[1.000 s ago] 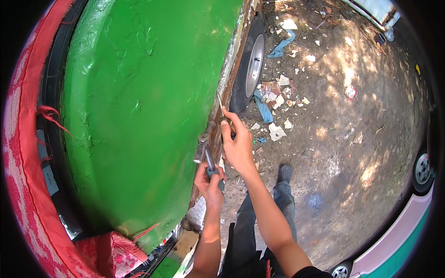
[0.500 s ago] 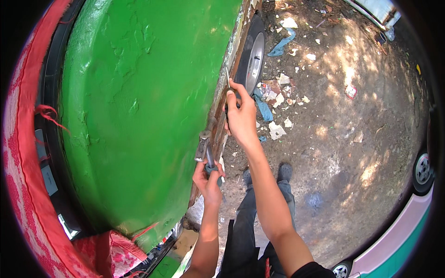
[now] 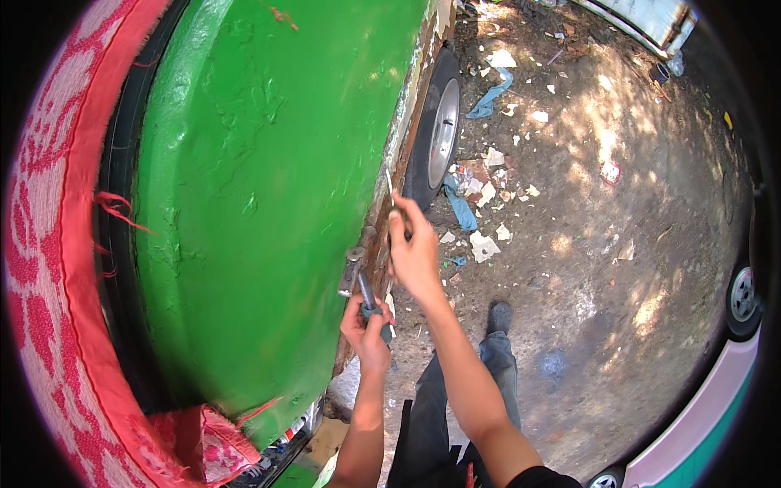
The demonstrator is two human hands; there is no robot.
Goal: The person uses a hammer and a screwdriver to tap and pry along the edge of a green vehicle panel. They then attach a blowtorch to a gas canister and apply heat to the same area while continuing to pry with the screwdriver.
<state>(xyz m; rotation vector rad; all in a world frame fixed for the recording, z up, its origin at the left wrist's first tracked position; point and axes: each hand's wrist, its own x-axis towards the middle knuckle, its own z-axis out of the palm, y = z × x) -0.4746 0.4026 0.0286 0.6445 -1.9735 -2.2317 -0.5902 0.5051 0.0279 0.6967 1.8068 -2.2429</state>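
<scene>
Your hands are apart along the worn edge (image 3: 409,114) of a green panel (image 3: 268,163). Your left hand (image 3: 366,331) is wrapped around a hammer (image 3: 365,289), its head at the panel's border. Your right hand (image 3: 416,252) grips a thin metal tool (image 3: 390,180), tip at the edge near a wheel (image 3: 443,122). Since half a second ago, that hand has come back towards you, so the tool seems to address a nearer stretch.
</scene>
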